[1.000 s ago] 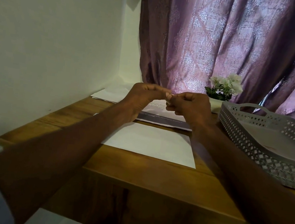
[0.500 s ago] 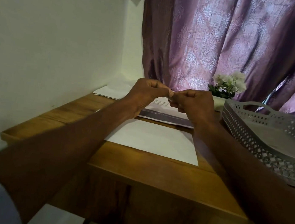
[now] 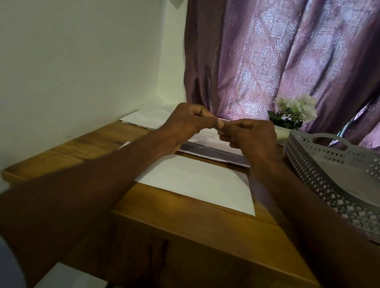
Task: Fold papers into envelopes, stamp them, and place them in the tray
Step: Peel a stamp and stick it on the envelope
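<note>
Wooden tabletop (image 3: 199, 219); bears all items. Grey perforated plastic tray (image 3: 347, 177); at right, within reach for finished pieces. Plain white folded envelope (image 3: 198, 181); lies flat at centre, apparently awaiting its stamp. Printed sheet with dark band (image 3: 212, 151); just behind it. Left hand (image 3: 192, 122) and right hand (image 3: 251, 137); fingertips curled, meeting above the sheet, pinching something too small to identify, perhaps a stamp.

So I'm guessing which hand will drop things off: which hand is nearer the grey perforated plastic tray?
Right. The right hand is just left of the grey perforated plastic tray; the left hand is farther left, beyond it.
</note>
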Available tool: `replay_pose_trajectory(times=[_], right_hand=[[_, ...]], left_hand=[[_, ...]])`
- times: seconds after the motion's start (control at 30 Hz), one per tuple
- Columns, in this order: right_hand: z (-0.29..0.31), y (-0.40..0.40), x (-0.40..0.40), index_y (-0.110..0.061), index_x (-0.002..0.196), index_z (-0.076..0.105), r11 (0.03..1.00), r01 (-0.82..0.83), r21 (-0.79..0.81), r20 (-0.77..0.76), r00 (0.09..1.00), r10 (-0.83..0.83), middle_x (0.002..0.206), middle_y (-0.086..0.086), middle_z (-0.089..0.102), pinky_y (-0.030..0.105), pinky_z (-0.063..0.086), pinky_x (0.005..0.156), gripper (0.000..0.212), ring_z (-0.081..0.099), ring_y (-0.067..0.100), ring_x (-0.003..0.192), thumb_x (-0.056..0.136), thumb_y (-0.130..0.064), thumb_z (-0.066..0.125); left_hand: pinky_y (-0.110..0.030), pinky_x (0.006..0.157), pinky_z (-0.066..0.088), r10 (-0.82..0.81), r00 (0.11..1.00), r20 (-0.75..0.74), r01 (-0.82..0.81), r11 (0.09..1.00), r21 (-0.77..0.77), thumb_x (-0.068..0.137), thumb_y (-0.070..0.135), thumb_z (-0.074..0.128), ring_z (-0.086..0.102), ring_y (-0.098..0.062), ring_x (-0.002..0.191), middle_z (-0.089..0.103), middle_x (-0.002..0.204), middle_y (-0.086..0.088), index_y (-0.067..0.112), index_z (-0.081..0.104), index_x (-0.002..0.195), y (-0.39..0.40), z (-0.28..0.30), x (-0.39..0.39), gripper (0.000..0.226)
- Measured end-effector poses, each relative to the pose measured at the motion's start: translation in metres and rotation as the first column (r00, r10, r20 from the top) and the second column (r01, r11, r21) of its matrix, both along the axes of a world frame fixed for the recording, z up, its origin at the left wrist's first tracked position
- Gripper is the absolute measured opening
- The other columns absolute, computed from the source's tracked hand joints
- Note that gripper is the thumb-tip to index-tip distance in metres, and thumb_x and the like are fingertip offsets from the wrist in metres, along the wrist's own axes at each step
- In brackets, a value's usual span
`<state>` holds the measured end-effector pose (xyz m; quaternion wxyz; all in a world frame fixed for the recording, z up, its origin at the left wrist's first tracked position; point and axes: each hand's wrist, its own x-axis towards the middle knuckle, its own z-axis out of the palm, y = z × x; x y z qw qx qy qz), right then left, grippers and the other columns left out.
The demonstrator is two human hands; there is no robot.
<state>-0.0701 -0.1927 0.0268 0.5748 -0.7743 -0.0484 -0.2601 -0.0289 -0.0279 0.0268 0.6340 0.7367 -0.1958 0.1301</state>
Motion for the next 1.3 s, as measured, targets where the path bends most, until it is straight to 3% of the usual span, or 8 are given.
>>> replay_pose_trajectory(times=[0.13, 0.27, 0.4, 0.57, 0.73, 0.97, 1.1, 1.3], right_hand=[[0.001, -0.003, -0.001, -0.008, 0.092, 0.081, 1.0, -0.015, 0.0, -0.029, 0.999, 0.015, 0.08, 0.006, 0.079, 0.036, 0.062, 0.077, 0.024, 0.078, 0.019, 0.077, 0.08, -0.028, 0.087], [0.0, -0.004, 0.001, -0.009, 0.091, 0.08, 0.999, -0.036, 0.005, -0.065, 0.997, 0.036, 0.083, 0.007, 0.079, 0.035, 0.061, 0.077, 0.026, 0.078, 0.019, 0.079, 0.078, -0.031, 0.088], [0.004, -0.007, -0.003, -0.008, 0.095, 0.08, 0.997, -0.064, 0.037, -0.089, 0.994, 0.067, 0.089, 0.008, 0.08, 0.034, 0.059, 0.075, 0.027, 0.078, 0.021, 0.08, 0.08, -0.03, 0.086], [0.006, -0.007, -0.004, -0.008, 0.093, 0.081, 0.999, -0.025, 0.03, -0.06, 0.998, 0.027, 0.084, 0.008, 0.079, 0.021, 0.054, 0.062, 0.025, 0.078, 0.026, 0.077, 0.078, -0.028, 0.087], [0.002, -0.005, 0.003, -0.018, 0.085, 0.084, 0.987, 0.118, -0.111, -0.035, 0.992, -0.122, 0.072, -0.001, 0.078, 0.042, 0.062, 0.086, 0.029, 0.077, 0.019, 0.073, 0.072, -0.044, 0.089], [0.006, 0.0, -0.004, -0.019, 0.089, 0.084, 0.961, 0.213, -0.174, 0.016, 0.977, -0.214, 0.074, -0.004, 0.077, 0.034, 0.06, 0.084, 0.041, 0.074, 0.013, 0.074, 0.07, -0.054, 0.087], [0.007, 0.0, -0.009, -0.019, 0.086, 0.083, 0.96, 0.224, -0.165, 0.036, 0.975, -0.221, 0.07, -0.006, 0.076, 0.026, 0.057, 0.072, 0.038, 0.071, 0.007, 0.067, 0.071, -0.053, 0.087], [0.006, 0.0, -0.007, -0.018, 0.086, 0.084, 0.952, 0.25, -0.175, 0.029, 0.968, -0.249, 0.074, -0.003, 0.077, 0.026, 0.056, 0.074, 0.045, 0.072, 0.009, 0.07, 0.072, -0.06, 0.084]], left_hand=[[-0.036, 0.085, 0.06, 0.0, 1.0, -0.026, 0.0, 1.0, 0.002, 0.081, 0.023, 0.087, 0.068, -0.015, 0.084, 0.075, 0.089, -0.01, 0.007, 0.074, 0.086, 0.001, 0.0, 0.0, 0.021], [-0.04, 0.094, 0.059, -0.103, 0.986, -0.128, 0.102, 0.995, -0.018, 0.083, 0.025, 0.085, 0.071, -0.022, 0.107, 0.076, 0.111, -0.005, 0.017, 0.074, 0.113, 0.004, 0.0, 0.006, 0.033], [-0.032, 0.092, 0.056, -0.183, 0.966, -0.181, 0.194, 0.98, 0.044, 0.088, 0.039, 0.079, 0.075, -0.016, 0.101, 0.079, 0.107, 0.0, 0.017, 0.077, 0.111, 0.005, -0.002, 0.007, 0.032], [-0.033, 0.098, 0.058, -0.129, 0.983, -0.131, 0.12, 0.99, -0.075, 0.086, 0.028, 0.082, 0.074, -0.023, 0.104, 0.08, 0.101, -0.006, 0.012, 0.079, 0.099, 0.002, -0.002, 0.009, 0.021], [-0.037, 0.097, 0.06, -0.084, 0.992, -0.089, 0.081, 0.996, -0.041, 0.086, 0.028, 0.082, 0.076, -0.028, 0.098, 0.079, 0.098, -0.012, 0.005, 0.077, 0.101, -0.003, -0.007, 0.011, 0.028], [-0.031, 0.091, 0.061, -0.132, 0.99, -0.058, 0.129, 0.991, -0.047, 0.089, 0.021, 0.079, 0.078, -0.029, 0.092, 0.079, 0.098, -0.019, -0.005, 0.075, 0.105, -0.002, -0.006, 0.014, 0.031], [-0.025, 0.085, 0.061, -0.137, 0.989, -0.06, 0.134, 0.99, -0.052, 0.09, 0.022, 0.078, 0.078, -0.028, 0.09, 0.079, 0.097, -0.018, -0.005, 0.076, 0.105, -0.003, -0.005, 0.013, 0.03], [-0.038, 0.101, 0.057, -0.139, 0.988, -0.069, 0.138, 0.99, -0.031, 0.092, 0.028, 0.076, 0.078, -0.026, 0.093, 0.079, 0.1, -0.014, -0.002, 0.076, 0.108, -0.002, -0.005, 0.012, 0.033]])
